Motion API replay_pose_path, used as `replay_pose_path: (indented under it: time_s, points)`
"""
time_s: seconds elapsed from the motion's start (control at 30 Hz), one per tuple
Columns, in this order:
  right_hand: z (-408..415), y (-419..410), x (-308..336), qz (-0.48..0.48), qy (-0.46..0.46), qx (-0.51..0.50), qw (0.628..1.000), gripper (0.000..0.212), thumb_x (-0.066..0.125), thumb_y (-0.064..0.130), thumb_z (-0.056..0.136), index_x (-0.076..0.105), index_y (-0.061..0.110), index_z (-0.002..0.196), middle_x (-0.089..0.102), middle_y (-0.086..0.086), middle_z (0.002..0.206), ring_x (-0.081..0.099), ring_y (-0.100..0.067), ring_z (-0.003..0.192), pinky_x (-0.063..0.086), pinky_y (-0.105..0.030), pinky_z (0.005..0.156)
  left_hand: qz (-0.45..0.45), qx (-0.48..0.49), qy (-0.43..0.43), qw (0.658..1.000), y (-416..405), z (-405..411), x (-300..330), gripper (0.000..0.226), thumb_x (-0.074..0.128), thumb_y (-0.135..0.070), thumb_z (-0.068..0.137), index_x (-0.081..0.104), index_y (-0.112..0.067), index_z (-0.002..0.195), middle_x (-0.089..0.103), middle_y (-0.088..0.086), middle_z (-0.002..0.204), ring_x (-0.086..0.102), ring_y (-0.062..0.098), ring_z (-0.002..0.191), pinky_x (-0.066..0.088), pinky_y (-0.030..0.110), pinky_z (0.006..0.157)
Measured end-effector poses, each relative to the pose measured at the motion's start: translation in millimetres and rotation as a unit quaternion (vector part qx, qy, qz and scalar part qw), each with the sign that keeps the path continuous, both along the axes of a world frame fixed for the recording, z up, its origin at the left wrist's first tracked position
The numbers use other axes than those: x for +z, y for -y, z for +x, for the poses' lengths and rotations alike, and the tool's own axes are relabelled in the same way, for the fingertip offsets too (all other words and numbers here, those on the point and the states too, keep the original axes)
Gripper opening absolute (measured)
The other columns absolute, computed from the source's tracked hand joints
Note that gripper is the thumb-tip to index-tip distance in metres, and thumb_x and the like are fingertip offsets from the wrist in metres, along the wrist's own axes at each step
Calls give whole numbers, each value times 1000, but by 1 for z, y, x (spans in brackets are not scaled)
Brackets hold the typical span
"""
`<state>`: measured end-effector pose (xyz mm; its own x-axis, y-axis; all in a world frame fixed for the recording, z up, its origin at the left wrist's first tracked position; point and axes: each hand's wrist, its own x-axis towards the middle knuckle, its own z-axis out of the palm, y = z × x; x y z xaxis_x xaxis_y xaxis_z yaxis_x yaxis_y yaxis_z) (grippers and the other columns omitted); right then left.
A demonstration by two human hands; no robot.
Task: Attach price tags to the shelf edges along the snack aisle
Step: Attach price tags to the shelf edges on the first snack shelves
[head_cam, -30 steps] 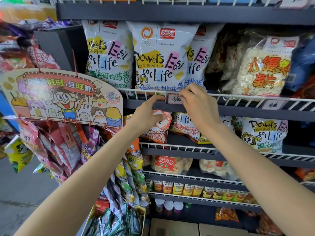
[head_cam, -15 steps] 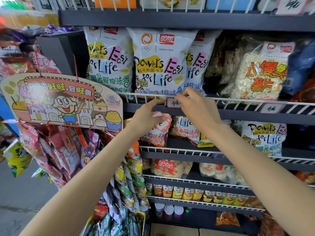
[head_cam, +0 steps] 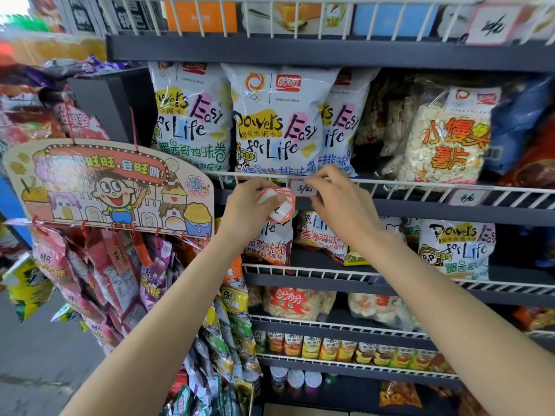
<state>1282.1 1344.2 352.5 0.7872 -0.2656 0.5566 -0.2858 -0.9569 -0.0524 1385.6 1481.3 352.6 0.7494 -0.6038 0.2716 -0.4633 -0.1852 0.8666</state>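
A dark shelving unit filled the frame, its wire shelf edge [head_cam: 420,187] running across the middle, with white snack bags [head_cam: 273,121] standing behind it in the upper centre. A cartoon display card [head_cam: 111,187] hung at centre left over strips of small packets.

At the middle of the frame, the right hand [head_cam: 342,202] had its fingers curled at the wire, pinching the price tag [head_cam: 303,188] that sat on the rail. A second tag [head_cam: 467,198] was already fixed further right. The left hand [head_cam: 249,205] was closed round a stack of spare tags [head_cam: 277,202], red-edged and white, just beside and below the rail.

The tags looked to be thin card or plastic: almost weightless, bendy, easily creased. I judged each best taken by its edges with the fingertips and pressed flat against the wire, keeping the written face unsmudged.
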Motion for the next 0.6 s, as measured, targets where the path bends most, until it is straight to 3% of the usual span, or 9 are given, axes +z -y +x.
replay_pose_path:
  time_s: [0.1, 0.17, 0.23, 0.33, 0.47, 0.6]
  points:
    - [-3, -6, 2, 164, 1, 15, 986, 38, 56, 16, 91, 54, 20, 128, 44, 2, 124, 55, -12, 90, 48, -29, 72, -23, 4, -2, 1000, 0, -6, 0, 15, 63, -23, 88, 61, -18, 102, 68, 7, 99, 64, 22, 94, 52, 37, 83]
    - [-11, -11, 7, 358, 37, 57, 931, 35, 58, 13, 89, 58, 24, 123, 45, 2, 125, 58, -10, 90, 46, -27, 81, -26, 0, -8, 1000, 2, -10, 0, 22, 62, -26, 89, 60, -15, 108, 68, 8, 105, 63, 23, 101, 52, 38, 88]
    - [-23, -14, 12, 464, 51, 82, 880, 28, 57, 13, 90, 63, 30, 112, 54, 5, 119, 59, -4, 94, 47, -29, 86, -30, -12, -4, 999, 2, -15, -1, 25, 62, -26, 88, 59, -12, 108, 68, 9, 103, 64, 23, 99, 53, 39, 87]
    - [-39, -14, 16, 530, 45, 117, 838, 17, 55, 21, 93, 67, 33, 96, 67, 12, 102, 62, -2, 94, 49, -28, 84, -29, -33, 8, 999, 6, -22, -2, 21, 63, -26, 88, 58, -11, 102, 70, 8, 95, 66, 24, 89, 54, 40, 80]
    - [-52, -2, 12, 505, 66, 93, 855, 11, 60, 16, 90, 69, 20, 93, 72, 2, 87, 66, -10, 83, 48, -14, 59, -6, -62, 21, 998, 19, -35, -5, 21, 64, -29, 87, 58, -14, 101, 70, 7, 92, 65, 23, 84, 54, 44, 80]
    - [-65, 11, 2, 522, 72, 75, 846, 8, 62, 10, 88, 68, 16, 87, 71, -4, 81, 66, -8, 73, 45, -16, 56, 21, -72, 40, 996, 36, -50, -12, 19, 62, -30, 88, 58, -16, 99, 68, 7, 91, 64, 23, 80, 52, 39, 74]
